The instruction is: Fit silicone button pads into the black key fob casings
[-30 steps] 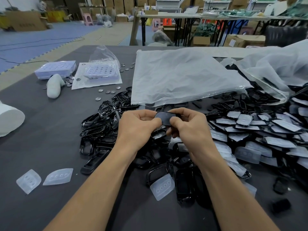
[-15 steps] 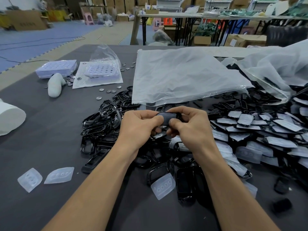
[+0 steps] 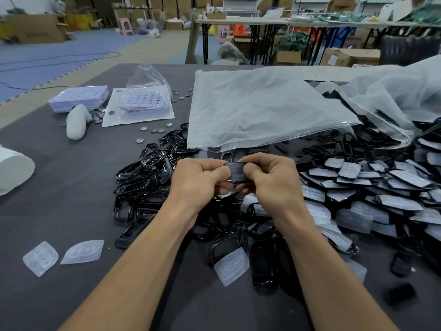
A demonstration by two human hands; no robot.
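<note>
A single wide-angle view looks out from the person's head, facing forward and down across the dark tabletop (image 3: 59, 187). It sits close over the near edge, both forearms running up from the bottom to the left hand (image 3: 198, 185) and right hand (image 3: 274, 185) at mid-frame. The far room's trestle tables (image 3: 238, 21) line the top.

lg plastic bag (image 3: 257, 111), coin cells (image 3: 153, 130), trays (image 3: 78, 97)

Blue foam floor (image 3: 59, 51) at ten o'clock. Long tables (image 3: 238, 21) on black legs at twelve, cardboard boxes (image 3: 348, 57) underneath. Pink stool (image 3: 125, 26) at eleven.
</note>
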